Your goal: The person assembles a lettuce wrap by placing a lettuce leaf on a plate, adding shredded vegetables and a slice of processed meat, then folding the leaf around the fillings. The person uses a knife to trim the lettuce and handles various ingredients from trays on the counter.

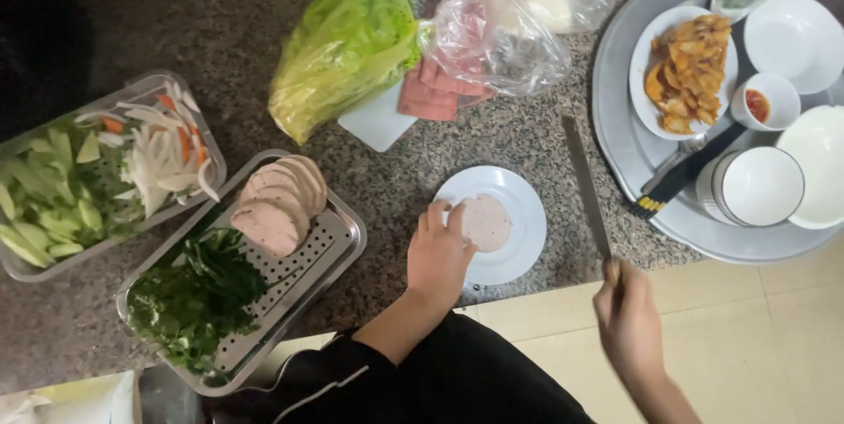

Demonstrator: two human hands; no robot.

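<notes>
A: Left hand resting on the small white plate, fingertips pressing the round pork-sausage piece. Right hand closed around the handle of a long knife, blade raised over the desk.

B: Progress?

A: Partway, judging by the stack of sausage slices already lying in the perforated steel tray beside green herbs. One piece left on the plate, uncut. More pink sliced meat waiting further back.
</notes>
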